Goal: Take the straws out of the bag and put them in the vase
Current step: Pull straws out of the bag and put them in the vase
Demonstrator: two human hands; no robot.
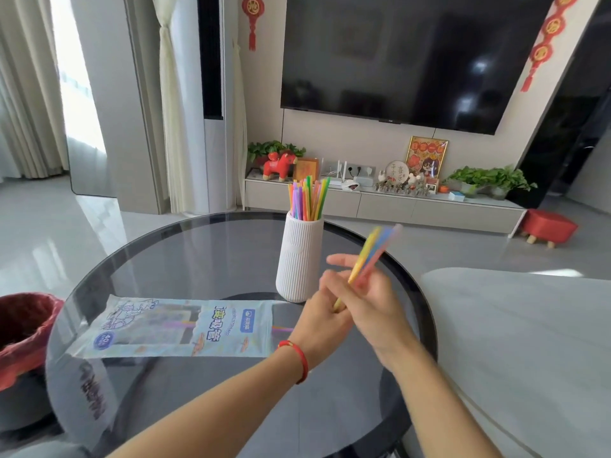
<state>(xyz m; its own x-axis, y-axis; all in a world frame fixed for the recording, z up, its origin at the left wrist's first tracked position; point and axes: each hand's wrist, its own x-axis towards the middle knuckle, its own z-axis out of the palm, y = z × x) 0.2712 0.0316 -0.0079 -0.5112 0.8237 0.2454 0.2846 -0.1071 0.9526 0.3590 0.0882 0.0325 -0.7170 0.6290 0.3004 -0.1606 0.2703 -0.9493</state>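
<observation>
The round worktop (205, 259) is dark, glossy glass with reflections, the vase (299, 259) matt white and finely ribbed, the bag (178, 328) thin shiny printed plastic, and the straws (307, 196) smooth coloured plastic.

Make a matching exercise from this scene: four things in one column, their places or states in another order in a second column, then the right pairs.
Things:
1. vase
2. bag
3. loose straws
4. bracelet

Places or states:
A. lying flat on the table, left of the hands
B. on the left wrist
C. upright on the table, already holding a bunch of straws
D. held in the air between both hands, right of the vase

Pairs: 1-C, 2-A, 3-D, 4-B

The left hand and right hand are blurred, so which one grips the loose straws more firmly is unclear.
</observation>
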